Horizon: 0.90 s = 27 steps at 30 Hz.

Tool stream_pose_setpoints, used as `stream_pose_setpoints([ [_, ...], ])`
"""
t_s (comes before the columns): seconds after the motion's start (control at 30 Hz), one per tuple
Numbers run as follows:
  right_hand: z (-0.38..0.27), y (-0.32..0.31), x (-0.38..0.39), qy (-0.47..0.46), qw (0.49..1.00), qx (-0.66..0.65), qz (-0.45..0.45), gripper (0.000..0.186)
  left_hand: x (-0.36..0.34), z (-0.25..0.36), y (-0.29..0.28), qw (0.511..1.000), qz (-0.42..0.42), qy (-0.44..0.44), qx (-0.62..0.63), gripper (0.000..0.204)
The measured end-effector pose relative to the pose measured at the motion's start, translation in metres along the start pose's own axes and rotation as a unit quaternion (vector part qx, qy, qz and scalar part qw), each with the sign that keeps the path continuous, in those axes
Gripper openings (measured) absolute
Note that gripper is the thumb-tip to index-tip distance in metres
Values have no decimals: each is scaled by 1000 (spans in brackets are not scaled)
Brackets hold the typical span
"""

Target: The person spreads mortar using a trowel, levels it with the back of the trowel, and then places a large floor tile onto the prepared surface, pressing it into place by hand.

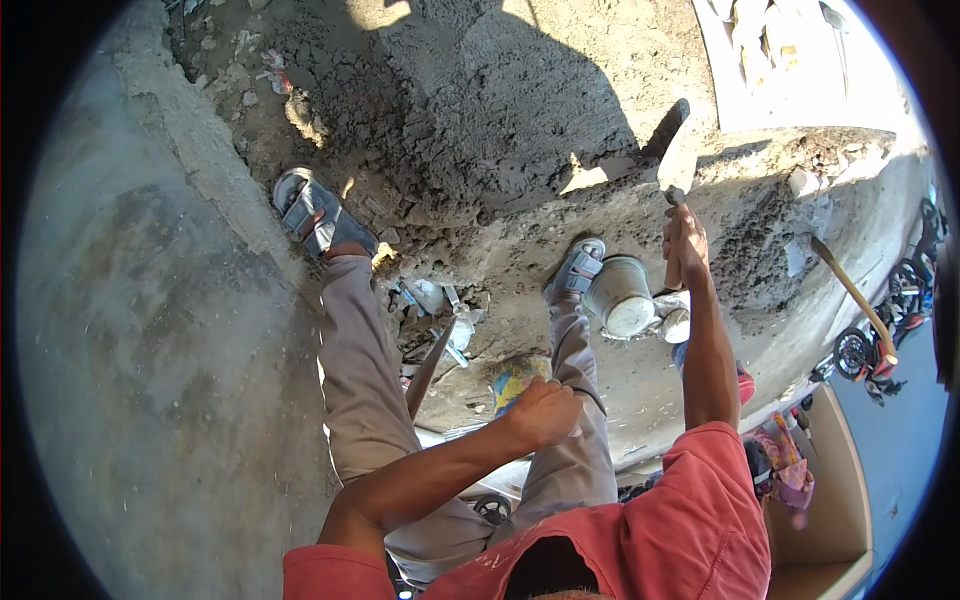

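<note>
My right hand [688,240] grips a trowel [678,155] by its handle, its blade pointing away from me over the edge of rough, damp grey mortar [480,120]. My left hand [545,410] is closed by my right knee; whether it holds anything is hidden. A pale bucket [625,300] stands beside my right sandal [575,265], below the trowel. My left sandal [315,210] rests at the left edge of the mortar. A blue and yellow sack [512,382] lies partly hidden behind my left hand.
Smooth concrete [150,330] spreads to the left. Rubble [440,320] lies between my feet. A hoe with a wooden handle [855,300] stands at the right, near motorbikes [905,290]. A white sheet [795,70] is at the top right, a pink bundle [790,465] at the lower right.
</note>
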State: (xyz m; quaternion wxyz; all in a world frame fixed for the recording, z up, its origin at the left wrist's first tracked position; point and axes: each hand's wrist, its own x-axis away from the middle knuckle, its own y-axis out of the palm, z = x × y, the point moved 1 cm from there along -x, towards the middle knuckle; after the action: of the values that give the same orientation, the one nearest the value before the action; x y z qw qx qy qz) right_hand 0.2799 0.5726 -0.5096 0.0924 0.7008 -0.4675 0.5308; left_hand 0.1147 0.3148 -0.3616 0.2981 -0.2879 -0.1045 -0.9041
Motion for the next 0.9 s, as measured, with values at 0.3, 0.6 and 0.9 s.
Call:
stream_pose_setpoints([
  [0.3,74,176,24,-69,979,88,-168,41,-14,3,38,998,-53,-9,-44,34],
  [0.6,15,93,-36,-298,906,291,72,44,-14,2,38,997,63,32,-43,23],
  [0.9,-39,238,14,-301,872,365,-129,39,5,2,21,991,133,19,-15,24],
])
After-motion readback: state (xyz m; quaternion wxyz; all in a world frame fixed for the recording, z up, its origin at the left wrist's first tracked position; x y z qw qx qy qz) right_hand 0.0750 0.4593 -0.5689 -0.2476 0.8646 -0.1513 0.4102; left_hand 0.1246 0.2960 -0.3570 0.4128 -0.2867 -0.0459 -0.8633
